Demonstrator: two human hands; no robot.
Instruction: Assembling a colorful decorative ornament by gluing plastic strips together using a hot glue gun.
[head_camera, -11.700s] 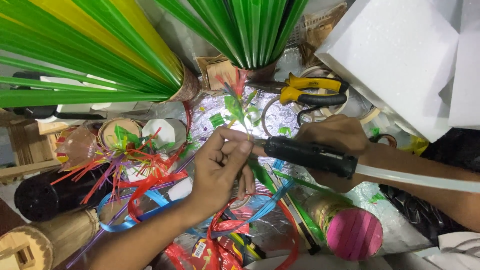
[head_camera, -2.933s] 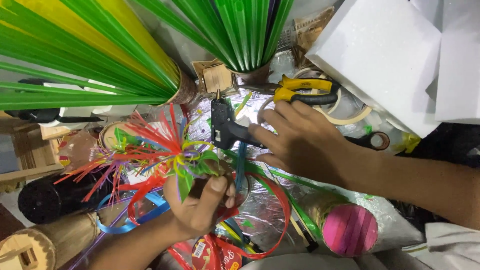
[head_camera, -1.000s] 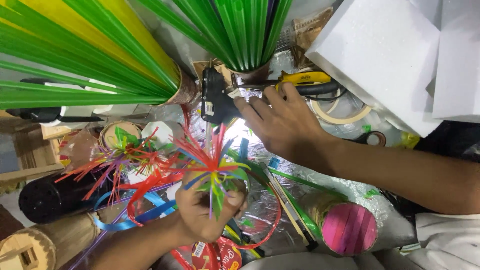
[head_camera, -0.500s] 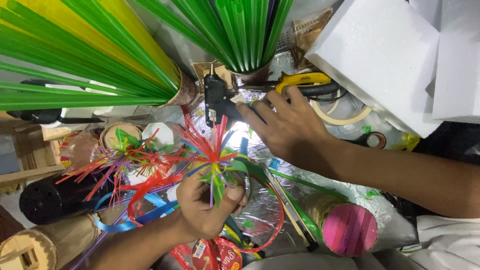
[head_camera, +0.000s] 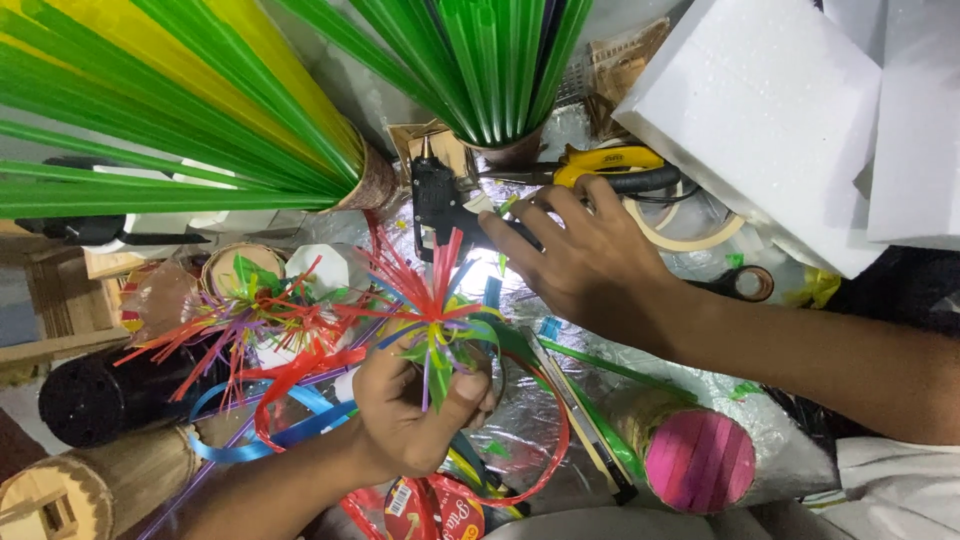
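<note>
Glossy plastic strips in red, green and blue form the spiky flower (head_camera: 432, 318) in the left hand (head_camera: 412, 418). The glue gun (head_camera: 440, 205) under the right hand (head_camera: 585, 262) looks like matt black plastic. Beneath both hands lies crinkled shiny silver foil (head_camera: 520, 420), and beyond the right hand sits a rough white foam block (head_camera: 770, 110).

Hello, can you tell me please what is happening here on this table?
A person is making small decorations out of coloured plastic strips. The left hand holds up a spiky strip flower in red, green, blue and yellow. The right hand rests on a black glue gun that lies on the foil-covered table, beside yellow-handled pliers. Another strip flower lies to the left, among loose ribbons.
</note>
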